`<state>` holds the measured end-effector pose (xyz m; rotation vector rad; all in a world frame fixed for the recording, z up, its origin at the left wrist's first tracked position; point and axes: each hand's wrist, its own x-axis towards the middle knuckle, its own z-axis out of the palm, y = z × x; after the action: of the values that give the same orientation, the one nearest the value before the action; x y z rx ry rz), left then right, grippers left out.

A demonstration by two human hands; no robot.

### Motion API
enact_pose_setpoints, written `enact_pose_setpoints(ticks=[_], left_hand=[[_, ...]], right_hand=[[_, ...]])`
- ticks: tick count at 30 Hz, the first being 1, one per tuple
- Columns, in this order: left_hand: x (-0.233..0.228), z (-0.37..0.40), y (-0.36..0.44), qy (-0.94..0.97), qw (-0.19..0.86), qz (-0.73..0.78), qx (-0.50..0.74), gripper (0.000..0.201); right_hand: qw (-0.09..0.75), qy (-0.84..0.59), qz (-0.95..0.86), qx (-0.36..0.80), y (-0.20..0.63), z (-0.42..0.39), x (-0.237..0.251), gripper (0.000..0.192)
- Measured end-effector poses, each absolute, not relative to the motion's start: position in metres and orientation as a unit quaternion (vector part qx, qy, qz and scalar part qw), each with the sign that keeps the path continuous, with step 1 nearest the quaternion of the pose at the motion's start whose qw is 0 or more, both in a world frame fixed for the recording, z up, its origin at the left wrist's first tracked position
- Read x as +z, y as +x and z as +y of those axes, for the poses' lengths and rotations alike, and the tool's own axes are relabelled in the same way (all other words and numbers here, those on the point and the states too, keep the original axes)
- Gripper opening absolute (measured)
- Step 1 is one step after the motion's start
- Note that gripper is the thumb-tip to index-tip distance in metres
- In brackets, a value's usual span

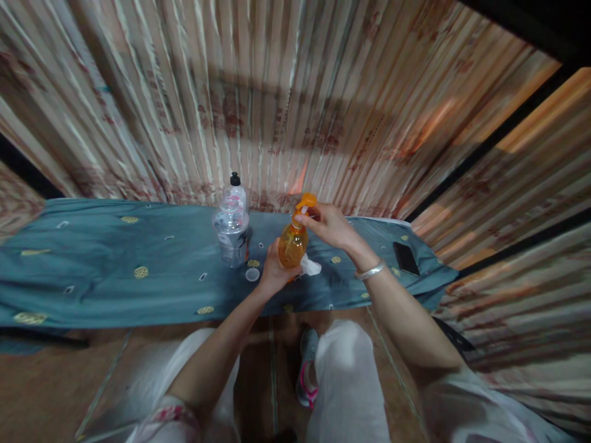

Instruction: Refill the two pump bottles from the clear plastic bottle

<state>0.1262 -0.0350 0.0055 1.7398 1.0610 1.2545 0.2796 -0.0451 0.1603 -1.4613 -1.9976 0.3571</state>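
Note:
An amber, see-through pump bottle (292, 247) with an orange pump head (306, 200) is held up over the cloth-covered surface, tilted slightly. My left hand (275, 271) wraps round the lower body of the bottle. The fingers of my right hand (330, 223) are closed on the neck, just under the pump head. A crumpled white tissue (311, 266) shows beside the bottle's base, partly hidden behind it. To the left stand a clear plastic bottle (229, 223) and a bottle with a black cap (235, 179), overlapping in view. A small round clear lid (252, 274) lies near my left hand.
The teal patterned cloth (170, 264) covers a long, narrow surface. A black phone (406, 258) lies at its right end. A pleated curtain (258, 98) hangs close behind, with dark frame bars (484, 138) on the right. My knees are below the front edge.

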Motion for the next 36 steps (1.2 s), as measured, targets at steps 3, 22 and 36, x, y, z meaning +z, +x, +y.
enact_pose_setpoints(ticks=[3, 22, 36], left_hand=[[0.004, -0.035, 0.127, 0.676, 0.366, 0.413, 0.488, 0.074], [-0.001, -0.032, 0.127, 0.678, 0.364, 0.415, 0.486, 0.074], [-0.005, -0.03, 0.128, 0.673, 0.373, 0.406, 0.492, 0.081]], right_hand=[[0.312, -0.553, -0.762, 0.131, 0.28, -0.046, 0.153, 0.029], [0.377, -0.557, -0.722, 0.16, 0.275, -0.045, 0.128, 0.034], [0.289, -0.421, -0.738, 0.442, 0.296, -0.013, 0.168, 0.035]])
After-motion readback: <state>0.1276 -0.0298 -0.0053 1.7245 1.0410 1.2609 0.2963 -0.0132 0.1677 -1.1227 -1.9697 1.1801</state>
